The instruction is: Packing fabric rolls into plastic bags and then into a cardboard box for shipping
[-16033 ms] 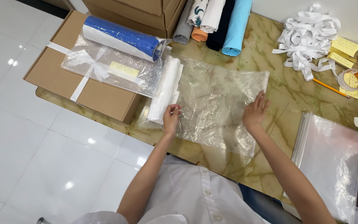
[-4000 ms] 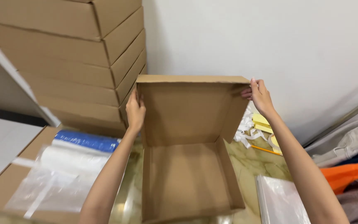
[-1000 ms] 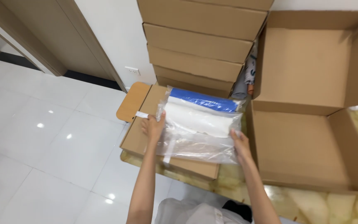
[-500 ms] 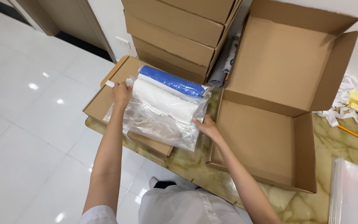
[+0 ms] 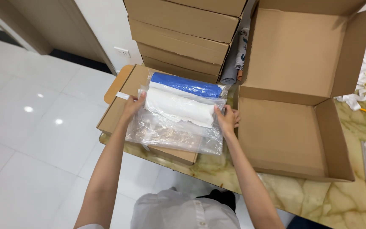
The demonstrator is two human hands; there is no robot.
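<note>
We took the open cardboard box [image 5: 291, 135] as our landmark. A second ago it lay at the right edge of our view; by this moment it sat nearer the middle, lid flap upright, its base bare and nothing in it. We judged that the packed bag was about to go across into it, though it had not yet left its resting place.

Left of the open box and behind the bag, the stack of closed cardboard boxes [image 5: 183, 29] stood against the wall. In front of that stack lay the flat closed box [image 5: 119, 111], banded with white tape, jutting over the edge of the marbled surface [image 5: 318, 199].

On top of the flat box, just left of the open box, lay the clear plastic bag [image 5: 175, 127]. It held two rolls: a blue roll [image 5: 187, 85] farther from us and a white roll [image 5: 178, 108] touching it on the near side.

Our left hand [image 5: 131, 108] had shifted little since half a second earlier, its grip closed on the bag's left edge. Our right hand [image 5: 226, 120] had come up from the bag's lower corner to its right end, just beside the open box's wall, grip closed on the plastic there.
</note>
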